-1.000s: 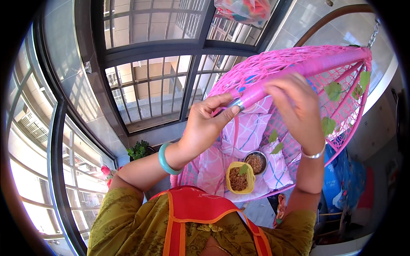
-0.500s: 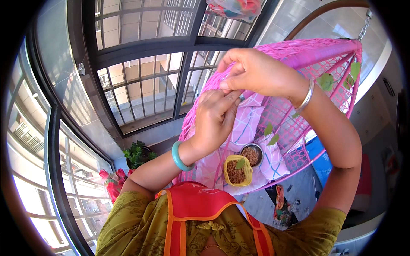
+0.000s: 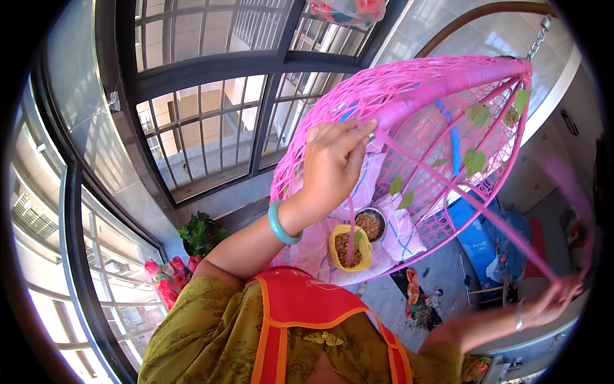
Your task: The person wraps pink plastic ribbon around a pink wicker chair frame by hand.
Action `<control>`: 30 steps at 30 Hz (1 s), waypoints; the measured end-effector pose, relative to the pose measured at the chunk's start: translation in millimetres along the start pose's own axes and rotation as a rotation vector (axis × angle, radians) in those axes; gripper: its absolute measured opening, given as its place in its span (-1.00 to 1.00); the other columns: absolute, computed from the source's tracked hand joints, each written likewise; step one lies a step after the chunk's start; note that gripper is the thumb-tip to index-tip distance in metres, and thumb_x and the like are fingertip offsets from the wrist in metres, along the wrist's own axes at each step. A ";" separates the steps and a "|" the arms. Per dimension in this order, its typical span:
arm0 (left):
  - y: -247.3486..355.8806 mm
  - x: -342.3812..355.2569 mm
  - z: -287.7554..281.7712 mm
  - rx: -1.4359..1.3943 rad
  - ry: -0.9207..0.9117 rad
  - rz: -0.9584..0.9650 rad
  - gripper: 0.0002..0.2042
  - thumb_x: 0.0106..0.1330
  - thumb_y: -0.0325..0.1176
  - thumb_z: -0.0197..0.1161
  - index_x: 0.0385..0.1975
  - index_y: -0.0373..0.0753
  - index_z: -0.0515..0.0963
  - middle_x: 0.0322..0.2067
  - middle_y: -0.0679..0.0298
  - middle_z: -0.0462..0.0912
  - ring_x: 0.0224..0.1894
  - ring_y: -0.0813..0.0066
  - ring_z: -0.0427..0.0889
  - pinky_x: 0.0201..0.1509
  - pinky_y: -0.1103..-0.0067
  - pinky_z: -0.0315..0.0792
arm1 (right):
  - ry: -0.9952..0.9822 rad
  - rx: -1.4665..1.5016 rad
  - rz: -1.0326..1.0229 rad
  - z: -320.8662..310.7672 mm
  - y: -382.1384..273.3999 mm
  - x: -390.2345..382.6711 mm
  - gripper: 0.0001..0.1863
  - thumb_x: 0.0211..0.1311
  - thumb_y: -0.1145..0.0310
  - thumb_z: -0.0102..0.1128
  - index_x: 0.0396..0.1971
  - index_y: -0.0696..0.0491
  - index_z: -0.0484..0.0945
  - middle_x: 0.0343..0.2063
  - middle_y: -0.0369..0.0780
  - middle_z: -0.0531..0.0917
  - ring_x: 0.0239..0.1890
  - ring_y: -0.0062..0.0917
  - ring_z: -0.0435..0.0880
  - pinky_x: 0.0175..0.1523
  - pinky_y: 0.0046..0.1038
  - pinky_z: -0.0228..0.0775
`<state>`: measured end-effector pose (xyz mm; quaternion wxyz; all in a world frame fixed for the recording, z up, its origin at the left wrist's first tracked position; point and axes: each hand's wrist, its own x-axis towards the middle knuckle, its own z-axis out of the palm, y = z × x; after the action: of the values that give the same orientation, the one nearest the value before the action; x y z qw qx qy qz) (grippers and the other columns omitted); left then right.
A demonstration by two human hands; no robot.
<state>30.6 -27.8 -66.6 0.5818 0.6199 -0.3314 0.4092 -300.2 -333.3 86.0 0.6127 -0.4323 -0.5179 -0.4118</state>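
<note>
A pink hanging basket chair (image 3: 358, 83) is in front of me, its thick rim (image 3: 441, 93) wrapped in pink ribbon. My left hand (image 3: 332, 163) is closed on the lower end of that wrapping, thumb and fingers pinching the ribbon against the rim. From there the pink ribbon (image 3: 470, 201) runs taut to the lower right. My right hand (image 3: 553, 301), a bit blurred, grips its other stretch out at the far right. A loose length of ribbon loops up beyond that hand, smeared by motion. Another pink strand hangs below my left hand.
On the chair's cushions (image 3: 307, 256) are a yellow basket (image 3: 368, 256) and a metal bowl (image 3: 380, 221), both holding small brown pieces. Green leaves (image 3: 474, 161) hang on the netting. A potted plant (image 3: 201, 233) and red flowers (image 3: 169, 281) stand by the windows at left.
My right hand has swung from beside my left hand to the far lower right, drawing the ribbon out straight. My left hand stays at the rim.
</note>
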 end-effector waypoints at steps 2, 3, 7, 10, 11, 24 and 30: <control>0.4 -1.1 1.1 -0.001 0.018 0.009 -0.77 0.10 -0.54 0.17 -0.22 -0.23 0.57 -0.30 0.19 0.59 -0.25 0.33 0.52 -0.12 0.52 0.26 | 0.384 -0.169 -0.129 -64.1 -61.4 -124.5 -0.81 0.22 0.34 0.00 -0.33 0.16 0.43 -0.37 -0.21 0.55 -0.49 -0.57 0.50 -0.36 -0.57 0.44; 0.4 -1.3 1.5 -0.006 0.010 -0.002 -0.77 0.10 -0.54 0.17 -0.22 -0.22 0.57 -0.30 0.19 0.59 -0.25 0.33 0.52 -0.12 0.52 0.25 | 0.579 -0.395 -0.120 -91.7 -91.2 -199.0 -0.80 0.21 0.32 0.00 -0.32 0.15 0.44 -0.37 -0.22 0.55 -0.48 -0.55 0.50 -0.35 -0.55 0.44; 0.5 -1.5 4.4 -0.057 0.043 0.008 -0.76 0.03 -0.54 0.21 -0.27 -0.20 0.59 -0.37 0.15 0.57 -0.34 0.26 0.50 -0.19 0.45 0.26 | 1.545 -0.861 0.263 -132.7 -206.8 -504.8 -0.75 0.18 0.24 0.04 -0.30 0.13 0.46 -0.34 -0.24 0.56 -0.43 -0.49 0.51 -0.32 -0.48 0.45; 0.9 -1.9 4.1 -0.047 0.042 0.023 -0.75 0.02 -0.55 0.21 -0.26 -0.20 0.58 -0.37 0.15 0.57 -0.33 0.27 0.50 -0.18 0.45 0.25 | 1.970 -0.984 0.662 -110.4 -249.6 -632.3 -0.75 0.18 0.25 0.03 -0.27 0.13 0.46 -0.30 -0.25 0.55 -0.38 -0.48 0.50 -0.27 -0.47 0.42; 0.6 -1.9 4.2 -0.026 0.045 0.027 -0.75 0.01 -0.55 0.21 -0.26 -0.20 0.58 -0.37 0.15 0.56 -0.33 0.27 0.50 -0.18 0.44 0.25 | 2.024 -1.002 0.759 -103.5 -246.2 -646.2 -0.75 0.18 0.27 0.03 -0.25 0.13 0.46 -0.29 -0.24 0.55 -0.35 -0.49 0.49 -0.25 -0.47 0.40; -2.1 -0.6 5.3 -0.026 0.036 0.017 -0.72 -0.03 -0.55 0.20 -0.24 -0.21 0.57 -0.38 0.14 0.55 -0.35 0.26 0.48 -0.17 0.42 0.25 | 0.438 -1.291 1.406 3.3 155.5 -257.6 -0.72 0.21 0.44 -0.05 -0.09 0.18 0.40 -0.11 -0.20 0.51 -0.04 -0.54 0.42 0.05 -0.52 0.20; -1.1 2.5 3.5 -0.005 0.045 0.037 -0.73 -0.01 -0.54 0.21 -0.25 -0.22 0.58 -0.40 0.14 0.55 -0.35 0.27 0.50 -0.17 0.43 0.26 | -0.255 -0.944 0.957 76.6 291.5 -91.5 -0.76 0.25 0.45 -0.09 -0.14 0.21 0.43 -0.22 -0.23 0.56 -0.12 -0.58 0.49 0.02 -0.57 0.25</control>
<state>33.1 -30.9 -64.8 0.5829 0.6028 -0.3307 0.4330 -55.4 -171.2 -27.9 0.4074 -0.8795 -0.1032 -0.2232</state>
